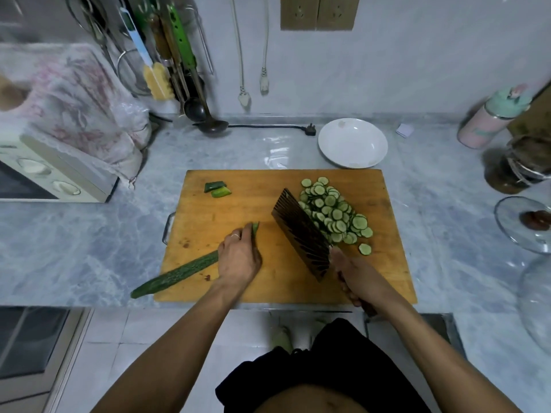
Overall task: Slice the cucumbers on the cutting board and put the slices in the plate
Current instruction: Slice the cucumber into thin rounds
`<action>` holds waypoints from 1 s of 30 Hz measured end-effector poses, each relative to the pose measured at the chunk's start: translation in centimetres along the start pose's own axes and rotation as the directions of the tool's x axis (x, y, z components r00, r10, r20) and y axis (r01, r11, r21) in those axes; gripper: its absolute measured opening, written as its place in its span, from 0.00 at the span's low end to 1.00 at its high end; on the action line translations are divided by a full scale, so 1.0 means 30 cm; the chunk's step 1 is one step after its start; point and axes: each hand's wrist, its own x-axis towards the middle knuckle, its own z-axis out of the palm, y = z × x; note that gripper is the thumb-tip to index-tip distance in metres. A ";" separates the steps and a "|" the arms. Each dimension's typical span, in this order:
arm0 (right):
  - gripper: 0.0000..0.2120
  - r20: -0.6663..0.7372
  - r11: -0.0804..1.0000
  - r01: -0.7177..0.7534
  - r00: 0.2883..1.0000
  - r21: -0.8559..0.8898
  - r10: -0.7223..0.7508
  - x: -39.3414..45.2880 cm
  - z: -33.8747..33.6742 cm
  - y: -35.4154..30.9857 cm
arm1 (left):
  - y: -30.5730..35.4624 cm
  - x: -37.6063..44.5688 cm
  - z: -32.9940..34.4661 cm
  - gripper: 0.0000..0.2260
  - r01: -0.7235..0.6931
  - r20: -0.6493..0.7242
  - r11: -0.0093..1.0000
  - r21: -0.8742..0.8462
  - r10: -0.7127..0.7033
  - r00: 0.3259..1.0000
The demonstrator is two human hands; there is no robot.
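A wooden cutting board (238,281) lies on the grey counter. A long dark green cucumber (176,275) stretches across its left side, its tail hanging past the board's front left corner. My left hand (238,257) grips the cucumber near its cut end. My right hand (357,278) holds the handle of a dark cleaver (301,234), whose blade is tilted against a pile of cucumber slices (334,213) on the right of the board. Two cut end pieces (217,188) sit at the board's back left. A white plate (352,143) stands empty behind the board.
A cream toaster oven (44,174) under a floral cloth stands at the left. Utensils (167,55) hang on the back wall above a ladle (213,125), beside a black plug (310,130). A pink bottle (492,117), a dark jar (518,165) and glass lids (521,222) crowd the right.
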 end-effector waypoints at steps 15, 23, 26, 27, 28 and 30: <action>0.28 0.245 0.988 0.125 0.964 -0.087 -0.100 -0.039 -0.091 0.101 | 0.033 -0.009 0.051 0.24 0.093 -0.120 0.995 -0.031 -0.097 0.988; 0.33 0.137 0.969 0.104 0.988 -0.225 -0.075 0.064 -0.268 0.096 | 0.059 -0.056 0.102 0.20 0.085 -0.141 0.996 -0.031 -0.088 0.986; 0.33 0.147 0.954 0.145 0.983 -0.262 -0.109 0.088 -0.302 0.071 | 0.065 -0.088 0.129 0.21 0.033 -0.169 0.999 -0.033 -0.038 0.985; 0.32 0.169 0.952 0.154 0.979 -0.264 -0.112 0.089 -0.298 0.064 | 0.065 -0.097 0.138 0.22 0.021 -0.181 0.999 -0.033 -0.027 0.983; 0.32 0.206 0.952 0.165 0.972 -0.256 -0.113 0.086 -0.288 0.058 | 0.064 -0.103 0.147 0.23 0.016 -0.188 0.999 -0.030 -0.021 0.982; 0.32 0.276 0.966 0.167 0.955 -0.197 -0.108 0.076 -0.252 0.063 | 0.060 -0.107 0.162 0.25 0.010 -0.188 1.000 -0.021 -0.014 0.982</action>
